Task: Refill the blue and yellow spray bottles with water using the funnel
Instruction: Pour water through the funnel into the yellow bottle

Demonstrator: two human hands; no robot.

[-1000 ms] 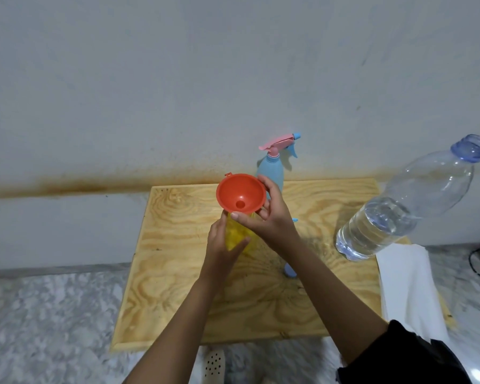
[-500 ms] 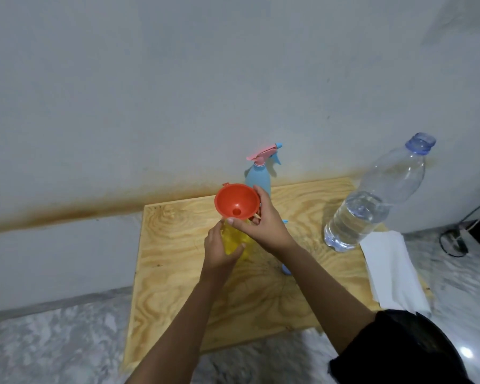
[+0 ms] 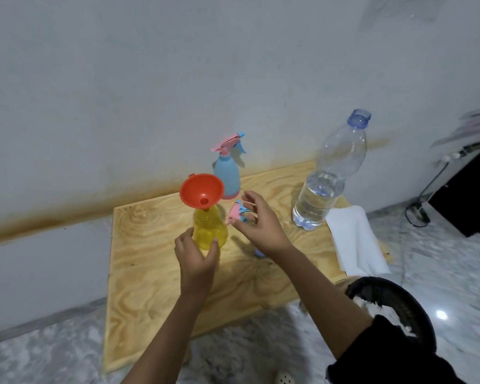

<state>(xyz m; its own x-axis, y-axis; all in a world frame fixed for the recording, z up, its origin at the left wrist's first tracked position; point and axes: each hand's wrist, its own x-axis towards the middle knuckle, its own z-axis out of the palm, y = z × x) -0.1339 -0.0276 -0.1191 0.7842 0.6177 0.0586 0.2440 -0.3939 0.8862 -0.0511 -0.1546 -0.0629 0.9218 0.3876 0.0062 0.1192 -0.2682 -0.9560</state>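
The yellow spray bottle (image 3: pixel 209 231) stands uncapped on the wooden board (image 3: pixel 150 273) with the orange funnel (image 3: pixel 201 191) seated in its neck. My left hand (image 3: pixel 196 254) grips the bottle's lower body from the near side. My right hand (image 3: pixel 257 221) hovers just right of the bottle with relaxed, spread fingers, holding nothing. Right behind its fingers, a loose pink and blue spray head (image 3: pixel 236 211) lies on the board. The blue spray bottle (image 3: pixel 227 176), its pink trigger head on, stands behind the funnel by the wall.
A large clear water bottle (image 3: pixel 330 173), uncapped and partly full, stands at the board's right. A white paper towel (image 3: pixel 355 239) lies beside it. A small blue object (image 3: pixel 259 253) peeks from under my right wrist. A black box (image 3: pixel 468 189) and cable sit far right.
My right hand has let go of the funnel and moved right, away from it. The funnel stays in the yellow bottle's neck. My left hand keeps its hold.
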